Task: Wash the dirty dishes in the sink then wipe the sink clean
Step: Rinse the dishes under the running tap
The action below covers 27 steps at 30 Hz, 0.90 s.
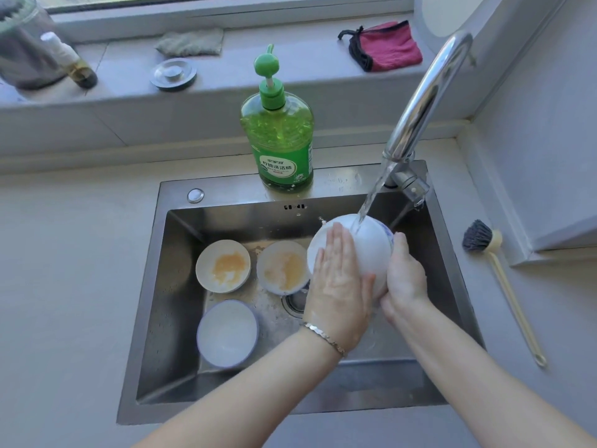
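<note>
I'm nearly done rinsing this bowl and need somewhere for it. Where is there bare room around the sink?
The counter left of the sink is bare along the whole rim. On the right, the brush fills the narrow strip. Inside, the left stained dish, the middle stained dish and a white bowl crowd the floor.

Brushed steel sink (151, 286) — glossy ceramic bowl (371, 250), shiny chrome faucet (420, 101).

We're in a home kitchen: a stainless steel sink (232, 189) set into the tabletop (80, 253), faucet (420, 101) running, green pump bottle of dish soap (279, 147) on the rim. There's a dish brush (477, 236) alongside, and a grey cloth (190, 43) and a red cloth (391, 48) up on the window sill (307, 56).
</note>
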Motion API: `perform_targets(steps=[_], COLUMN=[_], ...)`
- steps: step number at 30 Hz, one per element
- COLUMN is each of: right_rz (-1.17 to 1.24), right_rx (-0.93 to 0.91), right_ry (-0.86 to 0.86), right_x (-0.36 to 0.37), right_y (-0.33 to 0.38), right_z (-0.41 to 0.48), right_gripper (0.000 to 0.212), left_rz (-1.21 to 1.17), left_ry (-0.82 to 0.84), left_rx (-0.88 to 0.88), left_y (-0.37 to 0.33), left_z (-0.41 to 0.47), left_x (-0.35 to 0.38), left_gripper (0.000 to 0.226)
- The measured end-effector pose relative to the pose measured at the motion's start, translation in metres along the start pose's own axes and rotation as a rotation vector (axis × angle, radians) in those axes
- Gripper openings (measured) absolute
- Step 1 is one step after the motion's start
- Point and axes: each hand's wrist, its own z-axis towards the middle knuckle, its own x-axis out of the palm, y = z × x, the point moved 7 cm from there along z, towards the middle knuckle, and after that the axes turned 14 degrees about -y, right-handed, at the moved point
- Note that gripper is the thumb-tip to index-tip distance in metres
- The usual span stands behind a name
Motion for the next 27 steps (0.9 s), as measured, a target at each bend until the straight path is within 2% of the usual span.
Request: perform_targets(steps=[3,7,9,10,13,15,17,19,22,25,27], right_rz=[-0.079,-0.263,-0.265,-0.268,-0.275,-0.249,-0.193,-0.101,-0.066,-0.088,-0.126], right_rx=[-0.136,-0.354,-0.343,-0.351,-0.357,-0.311,-0.260,-0.205,-0.219,-0.354,-0.535], right_ry=[0.038,0.162,0.178,0.179,0.191,0.190,0.189,0.138,0.046,0.040,0.121], right_x=[0.005,0.016,0.018,0.018,0.017,0.016,0.018,0.018,0.023,0.031,0.035], right_y=[0.014,0.027,0.028,0.029,0.027,0.022,0.016,0.013,0.014,0.023,0.033], right_z=[-0.001,-0.009,-0.010,-0.009,-0.005,-0.004,-0.003,-0.001,0.000,-0.006,-0.015], right_gripper=[0.037,0.044,0.045,0.047,0.053,0.048,0.042,0.045,0.050,0.049,0.051], left_rz=[0.068,0.188,0.080,-0.035,-0.300,-0.408,-0.561,-0.648,-0.795,-0.978,-0.893], left_ry=[-0.031,-0.021,-0.005,0.016,0.147,0.088,-0.069,-0.145,-0.042,0.104,0.168], left_rx=[0.040,0.183,0.174,0.100,-0.313,-0.452,-0.620,-0.807,-1.110,-1.204,-1.142], left_y=[0.003,-0.003,-0.003,0.002,0.040,0.056,0.066,0.075,0.070,0.050,0.053], left_z=[0.012,0.043,0.058,0.065,0.078,0.072,0.061,0.043,0.013,-0.002,0.000], left_x=[-0.008,-0.013,-0.015,-0.016,-0.008,-0.006,-0.009,-0.002,0.020,0.029,0.022], left_gripper=[0.070,0.054,0.048,0.044,0.038,0.034,0.029,0.034,0.046,0.039,0.043])
